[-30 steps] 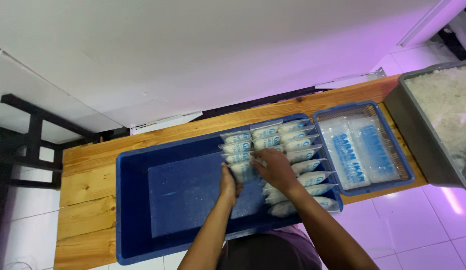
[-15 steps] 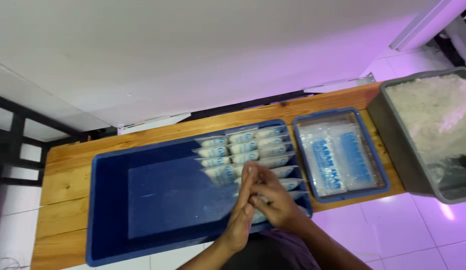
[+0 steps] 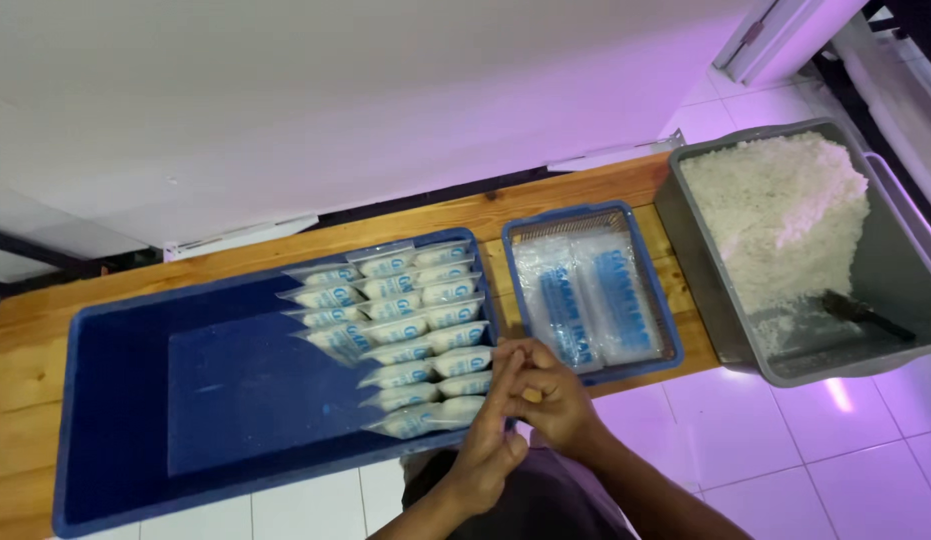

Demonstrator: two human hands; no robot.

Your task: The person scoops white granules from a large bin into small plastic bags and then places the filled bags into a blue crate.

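My left hand [image 3: 493, 440] and my right hand [image 3: 547, 392] meet palm to finger at the near right corner of a large blue crate [image 3: 125, 400], holding nothing that I can see. Right beside them, rows of small filled clear bags with blue print [image 3: 405, 330] lie packed on their sides along the crate's right end. A smaller blue tray [image 3: 513, 240] with flat empty bags [image 3: 585, 300] sits just beyond my right hand.
A grey tub [image 3: 705, 290] heaped with white granules [image 3: 785, 215] and a dark scoop [image 3: 860, 312] stands at the right. Everything rests on a wooden bench [image 3: 25, 370] against a white wall. White floor tiles lie below.
My hands have drawn back from the packed bags toward me and come together at the crate's near edge. The view has swung right, bringing the grey tub fully in.
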